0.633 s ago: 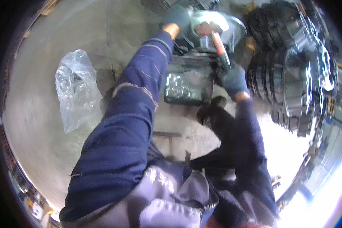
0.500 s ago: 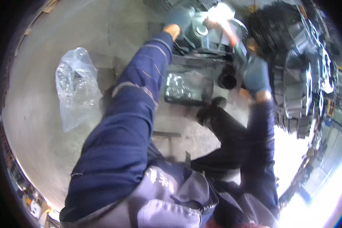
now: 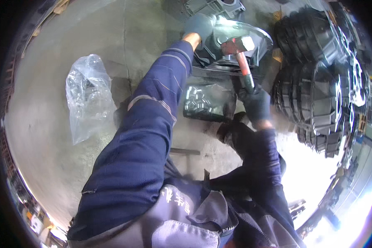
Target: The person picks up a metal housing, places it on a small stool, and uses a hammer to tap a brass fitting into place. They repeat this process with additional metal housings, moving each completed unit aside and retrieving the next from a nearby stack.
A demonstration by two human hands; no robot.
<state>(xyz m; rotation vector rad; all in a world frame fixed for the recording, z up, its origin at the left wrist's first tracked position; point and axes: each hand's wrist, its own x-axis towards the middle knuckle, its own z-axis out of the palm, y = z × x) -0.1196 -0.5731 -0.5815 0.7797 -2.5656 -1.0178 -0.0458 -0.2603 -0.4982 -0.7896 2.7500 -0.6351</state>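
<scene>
My right hand point(image 3: 255, 105), in a dark glove, is wrapped round the handle of a sledgehammer point(image 3: 243, 64). The hammer's blocky, worn red head point(image 3: 234, 45) is over a dark metal casting point(image 3: 254, 35) with a curved rim. My left hand point(image 3: 200, 25), also gloved, is closed at the casting's upper left edge; its fingertips and whatever they hold are hidden by glare. Nearer me, a dark open box point(image 3: 206, 117) contains several small shiny metal cylinders point(image 3: 199, 103).
A crumpled clear plastic bag point(image 3: 89, 99) lies on the concrete floor at left. Stacks of dark ribbed castings point(image 3: 308, 93) stand close on the right. Another casting point(image 3: 213, 7) sits at the far side. A flat bar point(image 3: 185, 151) lies near my feet.
The hammer head has turned and shifted down, and my right hand has moved left and nearer me. My left hand stays at the casting. The view has shifted slightly.
</scene>
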